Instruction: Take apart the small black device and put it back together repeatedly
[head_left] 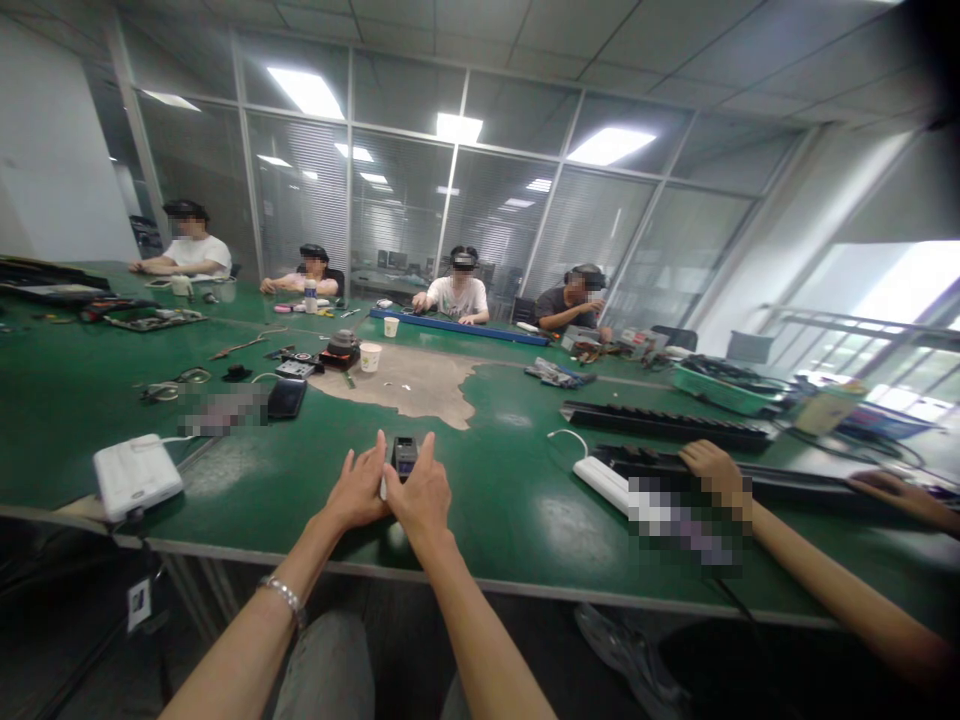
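Near the table's front edge stands a small dark box-shaped device (405,458) with a little lit screen on its face. My left hand (361,490) is beside its left side, fingers stretched forward and apart. My right hand (421,492) is at its lower right, index finger pointing up and thumb toward the left hand. The hands meet or overlap just below the device, hiding its lower part. Whether either hand touches it, I cannot tell. A silver bracelet (283,597) is on my left wrist.
The green table (517,530) carries a white power bank (137,476), a phone (287,398), paper cups (370,356), a white power strip (600,480) and long black rails (667,425). A co-worker's hand (716,475) rests at right. Several people sit across the table.
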